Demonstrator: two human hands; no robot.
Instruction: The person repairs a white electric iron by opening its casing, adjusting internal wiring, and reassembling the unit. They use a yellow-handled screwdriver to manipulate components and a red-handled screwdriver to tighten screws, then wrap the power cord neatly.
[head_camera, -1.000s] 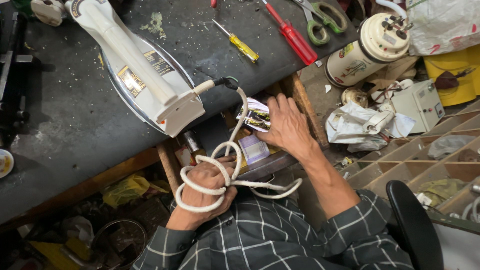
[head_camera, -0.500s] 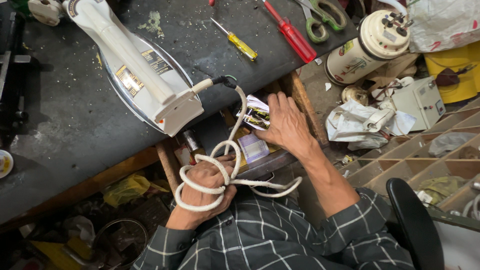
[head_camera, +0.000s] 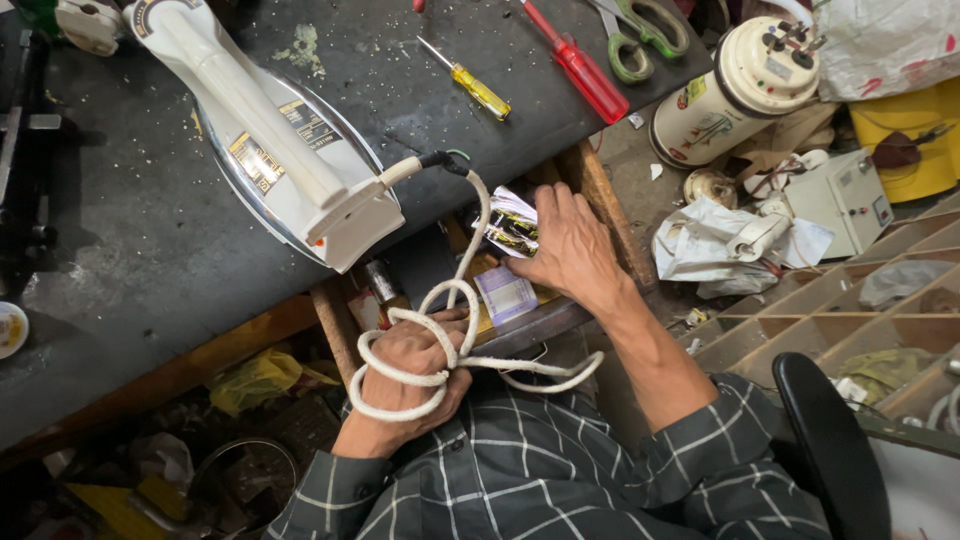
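A white clothes iron (head_camera: 270, 150) lies on its side on the dark workbench (head_camera: 130, 270). Its white fabric cord (head_camera: 472, 240) runs down from the rear of the iron. My left hand (head_camera: 415, 365) is closed around several coiled loops of that cord, below the bench edge. My right hand (head_camera: 565, 245) reaches into an open wooden drawer (head_camera: 590, 200) under the bench, fingers spread over small packets and a pale box (head_camera: 505, 292). Whether the right hand holds anything is hidden.
On the bench lie a yellow-handled screwdriver (head_camera: 470, 82), a red-handled screwdriver (head_camera: 585, 72) and green-handled scissors (head_camera: 640, 35). A cream cylindrical appliance (head_camera: 735, 90), crumpled white paper (head_camera: 720, 245) and wooden compartments (head_camera: 850, 300) are at right. A black chair back (head_camera: 830, 450) is lower right.
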